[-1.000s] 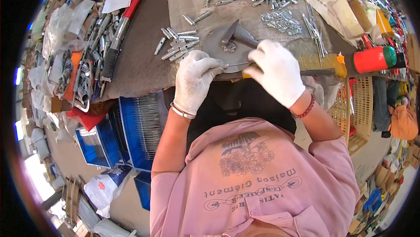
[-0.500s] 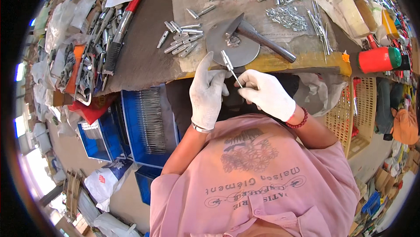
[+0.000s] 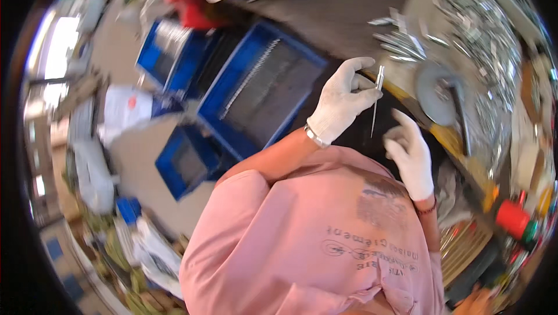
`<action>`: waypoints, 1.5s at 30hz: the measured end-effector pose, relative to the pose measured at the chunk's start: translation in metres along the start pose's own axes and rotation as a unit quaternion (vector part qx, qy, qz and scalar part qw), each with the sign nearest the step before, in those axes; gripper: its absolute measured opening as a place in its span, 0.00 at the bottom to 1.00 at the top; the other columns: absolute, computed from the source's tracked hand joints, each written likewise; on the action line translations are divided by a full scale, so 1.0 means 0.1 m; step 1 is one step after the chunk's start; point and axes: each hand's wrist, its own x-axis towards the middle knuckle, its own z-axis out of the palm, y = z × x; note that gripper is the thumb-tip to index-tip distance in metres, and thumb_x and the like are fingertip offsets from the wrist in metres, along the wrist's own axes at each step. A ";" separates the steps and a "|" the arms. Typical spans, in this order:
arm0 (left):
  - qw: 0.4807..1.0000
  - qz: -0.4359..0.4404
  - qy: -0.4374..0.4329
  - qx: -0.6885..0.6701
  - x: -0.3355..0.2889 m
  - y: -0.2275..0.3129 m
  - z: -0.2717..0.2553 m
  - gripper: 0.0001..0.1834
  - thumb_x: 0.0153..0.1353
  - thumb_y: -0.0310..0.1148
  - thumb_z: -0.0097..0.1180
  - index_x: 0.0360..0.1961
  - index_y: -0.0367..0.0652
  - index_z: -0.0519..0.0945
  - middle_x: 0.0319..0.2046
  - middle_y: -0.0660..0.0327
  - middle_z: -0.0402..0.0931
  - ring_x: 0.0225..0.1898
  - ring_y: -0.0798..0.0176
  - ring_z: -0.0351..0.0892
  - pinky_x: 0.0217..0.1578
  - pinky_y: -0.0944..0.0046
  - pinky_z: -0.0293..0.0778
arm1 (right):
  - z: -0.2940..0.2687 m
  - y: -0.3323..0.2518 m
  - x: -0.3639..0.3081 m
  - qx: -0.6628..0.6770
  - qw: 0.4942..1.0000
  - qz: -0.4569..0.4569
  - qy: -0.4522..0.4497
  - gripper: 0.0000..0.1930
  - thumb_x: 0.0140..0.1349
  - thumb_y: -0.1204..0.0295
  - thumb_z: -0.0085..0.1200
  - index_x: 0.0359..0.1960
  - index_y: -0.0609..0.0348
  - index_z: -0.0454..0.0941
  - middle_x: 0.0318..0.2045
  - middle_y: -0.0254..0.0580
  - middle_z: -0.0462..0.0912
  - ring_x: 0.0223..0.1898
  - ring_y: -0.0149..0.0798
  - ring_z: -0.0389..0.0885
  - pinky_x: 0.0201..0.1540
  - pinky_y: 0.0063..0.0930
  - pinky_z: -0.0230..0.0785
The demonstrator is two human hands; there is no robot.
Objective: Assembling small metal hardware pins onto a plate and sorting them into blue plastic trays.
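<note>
My left hand point(image 3: 340, 103), in a white glove, pinches a thin metal rod with a silver sleeve point(image 3: 380, 77) on its upper end. The rod's thin tip points down over the dark gap between my body and the bench. Below and to the right, my gloved right hand point(image 3: 414, 155) is apart from the rod, its fingers spread and slightly blurred. On the bench ahead lie a small group of silver sleeves point(image 3: 401, 46), a round metal disc point(image 3: 429, 97) and a hammer point(image 3: 463, 120) lying across the disc's edge.
A large blue bin point(image 3: 235, 79) holding rows of thin rods stands left of my left hand, with smaller blue bins point(image 3: 158, 172) beside it. A big heap of metal pieces point(image 3: 474, 18) covers the far right of the bench. A red-and-green cylinder point(image 3: 513, 216) is at right.
My view has swung left, toward the blue bins. The sleeved rod has passed from my right hand to my left. My right hand has let go and moved away from it.
</note>
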 end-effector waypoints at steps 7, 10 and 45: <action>0.933 -0.108 0.314 0.140 -0.28 -0.88 -1.70 0.31 0.58 0.29 0.70 0.64 0.35 0.78 0.47 0.49 0.88 0.47 0.61 0.88 0.49 0.64 0.82 | 0.00 0.12 0.08 0.013 0.998 0.057 -0.026 0.28 0.72 0.78 0.49 0.74 0.64 0.68 0.40 0.40 0.82 0.31 0.25 0.76 0.39 0.21 0.75; 0.856 -0.106 0.450 0.230 -0.56 -1.46 -2.60 0.27 0.54 0.29 0.73 0.56 0.36 0.84 0.47 0.52 0.89 0.47 0.60 0.88 0.51 0.62 0.82 | 0.02 0.12 0.14 0.014 0.997 0.074 -0.029 0.27 0.72 0.78 0.48 0.74 0.64 0.69 0.41 0.41 0.83 0.30 0.25 0.76 0.39 0.22 0.75; 0.797 0.326 0.265 0.434 0.48 0.15 -1.05 0.06 0.65 0.21 0.66 0.42 0.38 0.86 0.39 0.55 0.86 0.42 0.57 0.86 0.48 0.61 0.80 | -0.18 0.29 0.08 0.030 0.996 0.077 -0.029 0.14 0.71 0.69 0.60 0.55 0.61 0.85 0.37 0.38 0.87 0.36 0.29 0.83 0.43 0.28 0.79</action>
